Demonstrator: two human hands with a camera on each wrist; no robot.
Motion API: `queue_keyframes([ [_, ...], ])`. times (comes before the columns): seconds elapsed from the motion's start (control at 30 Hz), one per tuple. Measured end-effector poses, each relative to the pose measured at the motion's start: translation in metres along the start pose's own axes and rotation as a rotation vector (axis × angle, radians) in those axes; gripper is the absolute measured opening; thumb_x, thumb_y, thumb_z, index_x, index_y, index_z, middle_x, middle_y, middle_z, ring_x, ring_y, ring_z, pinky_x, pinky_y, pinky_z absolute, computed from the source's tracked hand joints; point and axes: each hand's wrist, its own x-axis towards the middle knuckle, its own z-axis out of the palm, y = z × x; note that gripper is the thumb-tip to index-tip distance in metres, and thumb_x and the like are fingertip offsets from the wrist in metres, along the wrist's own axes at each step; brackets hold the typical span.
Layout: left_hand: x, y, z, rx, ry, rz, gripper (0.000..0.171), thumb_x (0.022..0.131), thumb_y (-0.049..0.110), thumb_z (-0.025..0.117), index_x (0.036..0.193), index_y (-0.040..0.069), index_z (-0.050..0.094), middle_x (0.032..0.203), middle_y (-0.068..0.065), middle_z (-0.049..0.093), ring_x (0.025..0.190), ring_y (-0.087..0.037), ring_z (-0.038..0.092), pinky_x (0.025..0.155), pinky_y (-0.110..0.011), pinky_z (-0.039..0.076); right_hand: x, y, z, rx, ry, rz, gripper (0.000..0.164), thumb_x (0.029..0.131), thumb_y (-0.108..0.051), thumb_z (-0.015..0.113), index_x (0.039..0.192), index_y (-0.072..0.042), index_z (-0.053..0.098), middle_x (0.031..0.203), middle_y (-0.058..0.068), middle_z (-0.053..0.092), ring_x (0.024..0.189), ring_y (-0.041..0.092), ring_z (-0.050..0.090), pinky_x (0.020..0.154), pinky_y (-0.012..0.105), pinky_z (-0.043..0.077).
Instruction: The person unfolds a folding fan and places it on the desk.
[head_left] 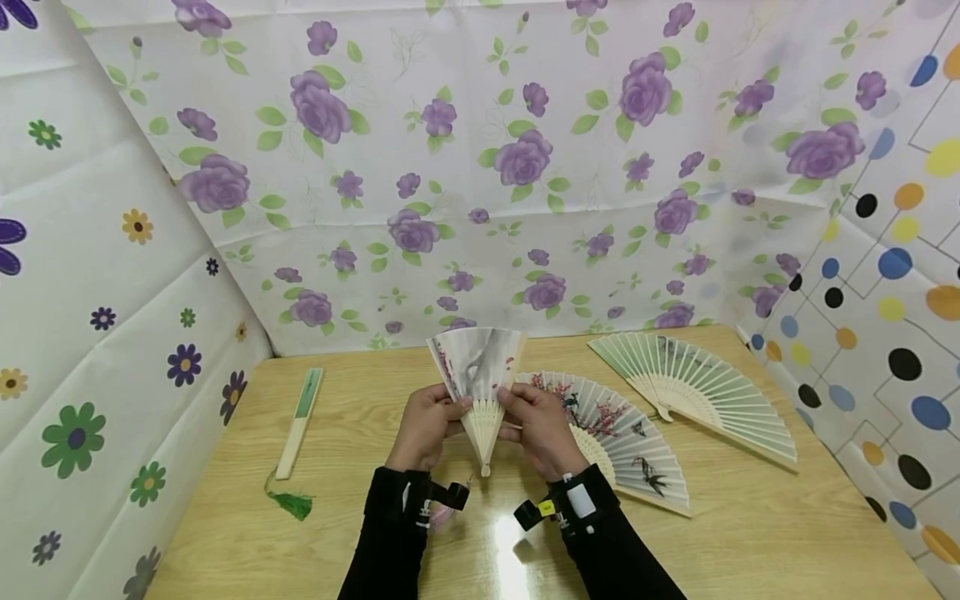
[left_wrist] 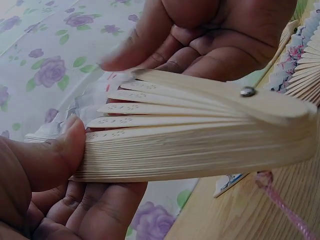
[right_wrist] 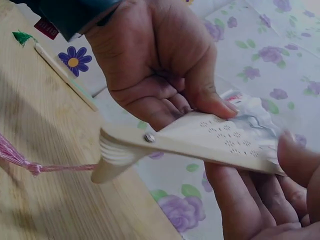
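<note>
A partly spread folding fan (head_left: pixel 477 360) with a grey and pink painted leaf is held upright above the table by both hands. My left hand (head_left: pixel 423 427) pinches its left side, thumb in front and fingers behind; in the left wrist view that thumb lies on a thick stack of pale ribs (left_wrist: pixel 195 150). The right hand (head_left: pixel 546 427) grips the other side, its thumb near the outer rib. Several ribs stand fanned apart between the hands. A metal rivet (right_wrist: pixel 149 137) joins them at the narrow end, where a pink tassel (right_wrist: pixel 17 159) hangs.
An open white fan (head_left: pixel 637 442) with blossoms and birds lies right of the hands, partly behind the right one. Beyond it lies an open green fan (head_left: pixel 705 392). At left is a folded green fan (head_left: pixel 300 425) with a green tassel (head_left: pixel 292 504). Patterned cloth walls (head_left: pixel 480 167) surround the wooden table (head_left: pixel 247 533).
</note>
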Motion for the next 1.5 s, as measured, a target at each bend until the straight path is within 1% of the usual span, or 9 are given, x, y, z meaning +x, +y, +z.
queue_keyframes([
  [0.17,0.000,0.001,-0.001,-0.007,0.006,0.003,0.032,0.111,-0.002,0.069,0.141,-0.013,0.072,0.107,-0.007,0.085,0.089,-0.010,0.081,0.075,-0.021,0.069,0.000,-0.003,-0.003,-0.016,-0.071,0.002,0.035,0.116,-0.003,0.064,0.149,0.008,0.065,0.107,-0.004,0.086,0.098,0.010,0.084,0.085,0.024,0.073],
  [0.27,0.000,0.002,0.000,0.001,0.017,0.002,0.032,0.111,-0.002,0.070,0.140,-0.012,0.072,0.108,-0.008,0.084,0.090,-0.011,0.081,0.076,-0.021,0.069,0.000,-0.003,-0.004,-0.012,-0.094,-0.005,0.040,0.116,-0.003,0.064,0.154,0.011,0.061,0.111,-0.002,0.087,0.098,0.008,0.084,0.085,0.022,0.072],
  [0.57,-0.003,0.002,-0.001,0.053,0.055,-0.018,0.028,0.109,0.002,0.075,0.135,-0.009,0.077,0.101,-0.004,0.085,0.086,-0.010,0.078,0.073,-0.023,0.068,-0.001,-0.001,-0.002,-0.063,-0.039,-0.009,0.028,0.115,-0.006,0.067,0.136,0.013,0.073,0.097,-0.003,0.086,0.086,0.008,0.082,0.082,0.022,0.072],
  [0.73,-0.002,0.003,-0.002,0.059,0.037,-0.017,0.029,0.109,0.003,0.076,0.137,-0.006,0.078,0.106,-0.006,0.086,0.088,-0.011,0.079,0.074,-0.023,0.069,0.000,0.001,0.000,-0.039,-0.001,-0.005,0.029,0.116,-0.006,0.065,0.138,0.011,0.073,0.102,0.001,0.087,0.088,0.010,0.084,0.084,0.023,0.073],
  [0.87,-0.001,0.004,-0.002,0.048,0.044,0.005,0.030,0.109,0.003,0.076,0.138,-0.007,0.077,0.108,-0.008,0.085,0.090,-0.012,0.079,0.076,-0.025,0.069,0.000,0.002,0.003,-0.011,0.048,-0.028,0.024,0.117,-0.006,0.065,0.128,0.011,0.076,0.101,0.003,0.083,0.086,0.011,0.082,0.082,0.024,0.073],
  [1.0,-0.003,0.005,-0.003,0.041,0.072,0.004,0.029,0.109,0.001,0.075,0.136,-0.008,0.077,0.105,-0.007,0.083,0.089,-0.011,0.078,0.075,-0.025,0.069,-0.002,0.002,0.008,-0.036,0.082,-0.067,0.022,0.116,-0.006,0.067,0.122,0.011,0.078,0.099,0.004,0.084,0.084,0.011,0.081,0.081,0.025,0.074],
  [1.1,-0.003,0.006,-0.004,0.029,0.081,-0.002,0.030,0.108,0.001,0.075,0.137,-0.008,0.076,0.102,-0.005,0.082,0.088,-0.010,0.077,0.074,-0.024,0.068,-0.004,0.000,0.011,-0.077,0.085,-0.096,0.022,0.115,-0.007,0.068,0.126,0.010,0.078,0.104,0.010,0.088,0.087,0.011,0.083,0.084,0.027,0.074],
  [1.27,-0.003,0.007,-0.005,0.015,0.091,0.000,0.031,0.109,0.002,0.074,0.137,-0.011,0.075,0.099,-0.002,0.079,0.086,-0.009,0.075,0.072,-0.023,0.066,-0.004,-0.002,0.011,-0.078,0.046,-0.091,0.027,0.117,-0.009,0.066,0.134,0.009,0.075,0.113,0.017,0.088,0.089,0.013,0.086,0.084,0.030,0.075],
  [1.5,-0.003,0.007,-0.005,0.013,0.098,-0.005,0.030,0.110,0.001,0.073,0.137,-0.010,0.075,0.099,-0.002,0.079,0.086,-0.008,0.074,0.073,-0.022,0.067,-0.004,-0.002,0.004,-0.051,-0.062,-0.038,0.032,0.118,-0.008,0.064,0.145,0.009,0.068,0.114,0.008,0.089,0.093,0.014,0.088,0.088,0.035,0.075],
])
